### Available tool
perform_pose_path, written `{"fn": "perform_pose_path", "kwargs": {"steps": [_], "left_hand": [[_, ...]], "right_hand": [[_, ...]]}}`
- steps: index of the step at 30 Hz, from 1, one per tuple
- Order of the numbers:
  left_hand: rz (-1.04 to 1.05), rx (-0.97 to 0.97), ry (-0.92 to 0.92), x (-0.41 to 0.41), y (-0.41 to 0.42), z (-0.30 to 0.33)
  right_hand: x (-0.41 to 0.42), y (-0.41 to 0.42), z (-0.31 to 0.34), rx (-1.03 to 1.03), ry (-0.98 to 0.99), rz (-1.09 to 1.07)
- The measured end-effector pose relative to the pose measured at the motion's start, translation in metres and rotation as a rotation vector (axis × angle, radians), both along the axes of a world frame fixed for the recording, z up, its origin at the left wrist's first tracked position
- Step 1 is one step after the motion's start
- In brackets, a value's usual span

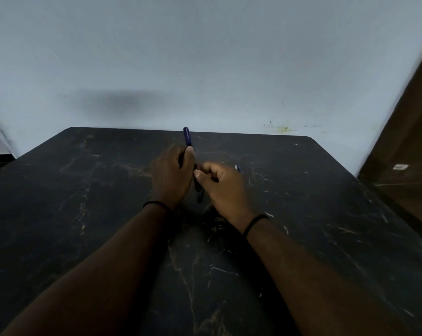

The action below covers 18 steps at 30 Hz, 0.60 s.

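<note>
A dark blue pen point(187, 138) stands nearly upright above the black marble-patterned table point(84, 214). My left hand point(172, 175) grips its barrel, with the upper end sticking out above my fingers and the lower tip point(199, 197) showing below. My right hand point(223, 187) is curled beside it, its thumb and fingers pinching the pen's lower part. A small blue and white piece point(237, 167) peeks out behind my right hand; what it is cannot be told. Both wrists wear thin black bands.
A pale wall point(205, 69) stands right behind the table's far edge. A brown wooden door or panel point(409, 151) rises at the right. The table's rounded far corners lie at left and right.
</note>
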<state>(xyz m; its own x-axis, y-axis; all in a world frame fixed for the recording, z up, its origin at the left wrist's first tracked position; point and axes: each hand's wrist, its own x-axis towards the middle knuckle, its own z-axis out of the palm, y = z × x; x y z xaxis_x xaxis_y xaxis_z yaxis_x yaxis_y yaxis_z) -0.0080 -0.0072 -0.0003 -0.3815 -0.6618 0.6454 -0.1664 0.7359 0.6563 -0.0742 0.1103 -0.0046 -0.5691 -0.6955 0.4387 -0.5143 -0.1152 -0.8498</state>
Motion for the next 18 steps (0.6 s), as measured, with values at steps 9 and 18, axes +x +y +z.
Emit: {"fn": "perform_pose_path", "kwargs": {"steps": [9,18], "left_hand": [[-0.182,0.234,0.243,0.003,0.001,0.002],[-0.25,0.255,0.266,-0.001,0.008,0.002]], "right_hand": [[-0.008,0.012,-0.011,0.072,0.163,0.029],[-0.002,0.009,-0.007,0.124,0.215,0.036]]}}
